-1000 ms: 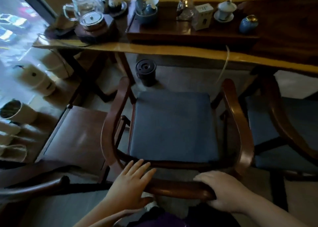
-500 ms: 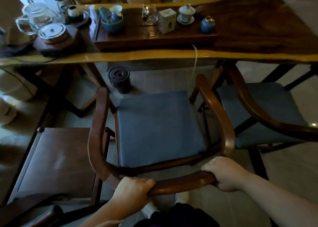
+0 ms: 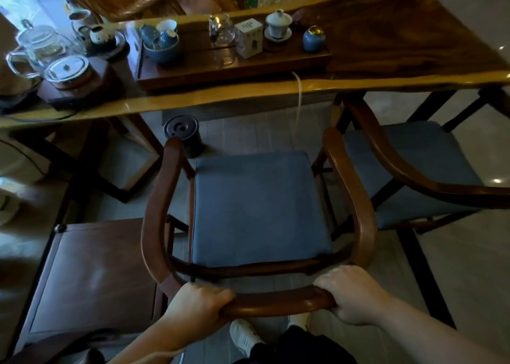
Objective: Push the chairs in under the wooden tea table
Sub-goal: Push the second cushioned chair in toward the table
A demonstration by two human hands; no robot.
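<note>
A wooden armchair with a blue seat cushion [image 3: 259,206] stands in front of me, facing the wooden tea table [image 3: 400,46]. My left hand [image 3: 198,305] and my right hand [image 3: 353,292] both grip its curved back rail [image 3: 276,301]. The chair's armrest tips lie just short of the table's yellow front edge. A second blue-cushioned chair [image 3: 414,165] stands to the right, its front partly under the table. To the left sits a bare brown wooden seat [image 3: 93,275].
A tea tray [image 3: 234,63] carries cups, a glass pitcher, a white box and a blue jar. Glass teapots [image 3: 47,49] stand at the table's left end. A black round bin [image 3: 183,134] sits on the floor under the table, ahead of the chair. A white cord [image 3: 298,101] hangs from the table edge.
My left hand went from lying flat on the back rail to gripping it. The view shifted, and the chair now appears nearer the table.
</note>
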